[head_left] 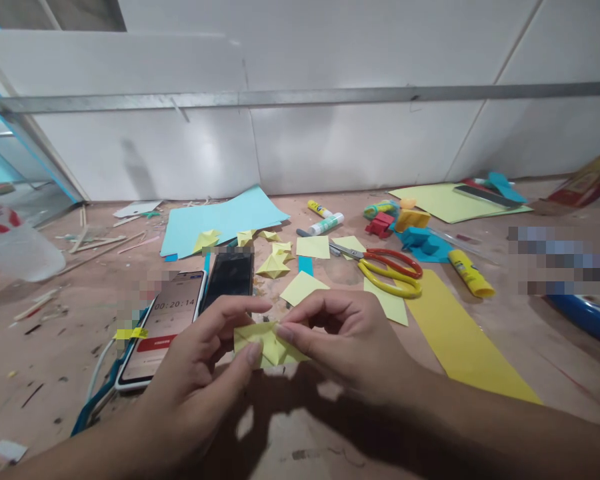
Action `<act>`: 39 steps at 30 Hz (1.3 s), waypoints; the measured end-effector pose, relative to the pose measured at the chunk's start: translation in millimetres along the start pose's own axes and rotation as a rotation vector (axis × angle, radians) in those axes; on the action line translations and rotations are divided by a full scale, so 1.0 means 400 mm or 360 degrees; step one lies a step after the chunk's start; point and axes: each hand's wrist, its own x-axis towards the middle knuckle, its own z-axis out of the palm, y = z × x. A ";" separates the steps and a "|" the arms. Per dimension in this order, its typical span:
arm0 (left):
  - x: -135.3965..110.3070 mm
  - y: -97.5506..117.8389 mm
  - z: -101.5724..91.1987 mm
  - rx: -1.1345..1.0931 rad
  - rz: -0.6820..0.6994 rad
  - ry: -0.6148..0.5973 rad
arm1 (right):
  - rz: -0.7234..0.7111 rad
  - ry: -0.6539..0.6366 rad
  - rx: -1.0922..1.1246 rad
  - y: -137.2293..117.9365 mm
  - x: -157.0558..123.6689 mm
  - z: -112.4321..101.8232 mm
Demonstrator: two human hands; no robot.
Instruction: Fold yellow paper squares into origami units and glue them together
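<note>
Between my two hands is a small pale yellow paper (pixel 275 353), creased and partly folded, with a raised point in its middle. My left hand (pixel 210 353) grips its left side, the thumb lying on the front and the fingers behind. On the upper right part, the thumb and forefinger of my right hand (pixel 337 327) pinch the paper. Just beyond lie a square of yellow paper (pixel 303 287) and several folded yellow paper pieces (pixel 274 261). Scissors (pixel 390 267) with red and yellow handles rest on more yellow squares.
Left of my hands are a phone showing a timer (pixel 163 327) and a dark phone (pixel 230 277). Behind them lie light blue sheets (pixel 215 217). Glue sticks (pixel 326 224), a yellow glue tube (pixel 470 273), a yellow strip (pixel 465 333) and small coloured folded papers (pixel 413 220) are to the right.
</note>
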 end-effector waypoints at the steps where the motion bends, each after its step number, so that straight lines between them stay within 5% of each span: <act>1: -0.001 0.000 0.002 -0.0021 -0.0020 -0.0023 | -0.0016 0.0012 -0.0018 -0.003 -0.002 0.002; 5: -0.006 -0.001 0.015 -0.0158 -0.0191 -0.0110 | -0.0015 0.0021 -0.0051 -0.009 -0.009 0.009; 13: -0.001 -0.008 0.011 -0.0328 -0.0149 -0.0244 | -0.0042 0.0069 -0.0055 0.002 -0.015 0.010; 23: -0.011 -0.003 0.006 -0.0341 -0.0435 -0.0297 | 0.0125 -0.0167 0.0389 0.010 -0.025 0.018; 29: -0.011 -0.009 0.009 -0.0307 -0.0280 -0.0368 | -0.0164 -0.0054 -0.0022 0.004 -0.025 0.017; 39: -0.014 -0.012 0.009 -0.0181 -0.0165 -0.0249 | 0.0061 -0.0058 0.0153 -0.019 -0.023 0.021</act>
